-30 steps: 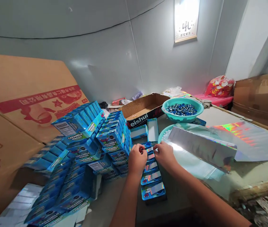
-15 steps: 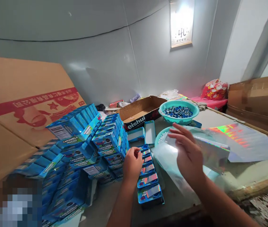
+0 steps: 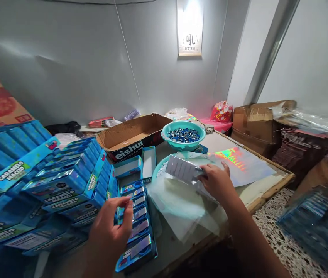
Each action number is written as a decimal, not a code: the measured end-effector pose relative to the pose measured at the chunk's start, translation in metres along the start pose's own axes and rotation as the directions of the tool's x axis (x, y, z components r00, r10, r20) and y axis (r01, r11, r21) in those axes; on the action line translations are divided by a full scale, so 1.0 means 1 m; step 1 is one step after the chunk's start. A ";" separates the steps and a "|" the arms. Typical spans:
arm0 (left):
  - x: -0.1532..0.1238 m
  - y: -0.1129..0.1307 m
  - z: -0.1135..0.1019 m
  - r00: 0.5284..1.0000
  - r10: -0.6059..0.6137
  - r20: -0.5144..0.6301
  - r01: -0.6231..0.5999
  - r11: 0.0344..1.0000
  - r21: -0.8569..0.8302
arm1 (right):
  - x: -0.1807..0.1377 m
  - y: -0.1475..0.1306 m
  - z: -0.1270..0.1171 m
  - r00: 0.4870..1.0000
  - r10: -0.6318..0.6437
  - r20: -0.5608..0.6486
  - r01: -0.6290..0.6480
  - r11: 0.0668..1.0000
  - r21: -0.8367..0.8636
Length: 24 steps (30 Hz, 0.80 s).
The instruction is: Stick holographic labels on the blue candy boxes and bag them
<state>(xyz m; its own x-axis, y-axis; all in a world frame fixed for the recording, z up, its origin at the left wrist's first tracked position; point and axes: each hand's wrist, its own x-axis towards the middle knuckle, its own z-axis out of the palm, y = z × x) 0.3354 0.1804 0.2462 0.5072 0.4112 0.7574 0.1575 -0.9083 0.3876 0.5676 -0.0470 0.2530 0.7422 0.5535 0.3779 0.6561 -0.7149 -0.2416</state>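
Observation:
My right hand (image 3: 217, 179) is closed on the edge of a silvery sticker sheet (image 3: 182, 170), held tilted over a turquoise basin (image 3: 156, 175) covered by translucent sheets (image 3: 178, 200). My left hand (image 3: 110, 224) is over the left side of a row of small blue boxes (image 3: 136, 253) standing in a tray. Its thumb and forefinger meet in a pinch; whatever may lie between them is too small to make out. Shiny rectangular stickers (image 3: 141, 247) lie across the tops of several of these boxes.
Stacked blue candy boxes (image 3: 65, 185) fill the left side. Behind the row are an open brown carton (image 3: 129, 144) and a blue tray (image 3: 149, 162). A turquoise bowl (image 3: 181, 146) holds blue wrapped pieces. Holographic sheets (image 3: 247, 170) lie at right, near the table's wooden edge (image 3: 268, 193).
The view has turned right. My right hand, earlier raised with fingers spread near the clear sheets, has lowered and closed on the sticker sheet. My left hand has drawn nearer to me, still pinched.

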 end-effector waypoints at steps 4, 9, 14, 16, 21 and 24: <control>0.003 0.006 0.001 0.986 0.149 0.070 -0.147 0.989 -0.026 | -0.009 -0.009 -0.030 0.973 -0.068 -0.220 0.120 0.964 0.236; 0.004 0.034 -0.006 0.839 0.500 -0.214 -0.490 0.866 0.103 | -0.027 -0.034 -0.067 0.943 -0.293 -0.158 0.331 0.875 0.353; 0.016 0.071 0.002 0.820 0.570 0.052 -0.570 0.806 0.162 | -0.042 -0.060 -0.071 0.858 -0.514 0.009 0.497 0.834 0.240; 0.019 0.078 0.006 0.825 0.552 0.117 -0.563 0.820 0.103 | -0.047 -0.066 -0.068 0.822 -0.568 0.029 0.548 0.805 0.226; 0.016 0.074 -0.001 0.788 0.607 0.103 -0.616 0.781 0.106 | -0.059 -0.073 -0.069 0.841 -0.540 0.027 0.504 0.801 0.323; 0.012 0.072 -0.008 0.748 0.663 0.044 -0.663 0.741 0.106 | -0.063 -0.077 -0.070 0.854 -0.520 0.012 0.487 0.809 0.329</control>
<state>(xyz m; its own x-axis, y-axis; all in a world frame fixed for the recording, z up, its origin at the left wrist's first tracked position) 0.3466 0.1206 0.2875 0.5209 -0.2980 0.7999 -0.1300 -0.9538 -0.2707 0.4608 -0.0565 0.3105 0.2948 0.8493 0.4380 0.9373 -0.1678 -0.3056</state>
